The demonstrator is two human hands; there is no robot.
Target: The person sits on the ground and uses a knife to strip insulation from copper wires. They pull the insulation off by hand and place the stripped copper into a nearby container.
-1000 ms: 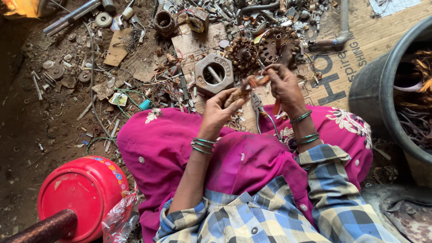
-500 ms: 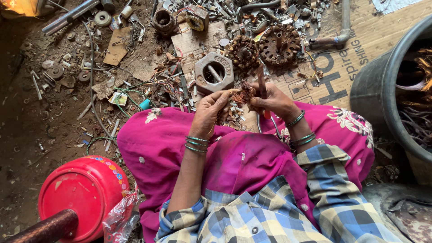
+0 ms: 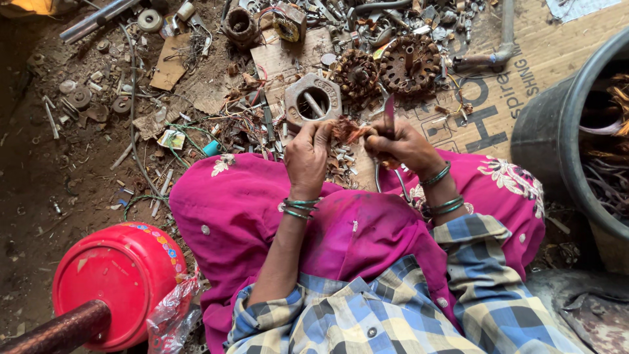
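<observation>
dirt floor littered with rusty scrap, with a sheet of printed cardboard [image 3: 517,85] laid under part of it. the person sits with knees covered in bright pink cloth [image 3: 341,229], both forearms reaching forward over the lap. the left hand [image 3: 308,154] is closed, fingers pinching a small tangle of copper-coloured wire [image 3: 345,130] held just above the knees. the right hand [image 3: 400,144] is closed round a thin blade-like tool [image 3: 389,117], which points upward and away from the body, its lower end close beside the wire tangle. green bangles sit on both wrists.

compared with half a second ago, both hands have drawn slightly nearer the body and the tool stands more upright; a second ago the right hand was stretched out toward the scrap.

just beyond the hands lies a grey hexagonal metal housing [image 3: 312,99] with a round bore, then two rusty toothed rotor cores [image 3: 409,62]. a black tub [image 3: 557,131] holding wire stands at the right; a red plastic container [image 3: 111,282] sits at lower left.
</observation>
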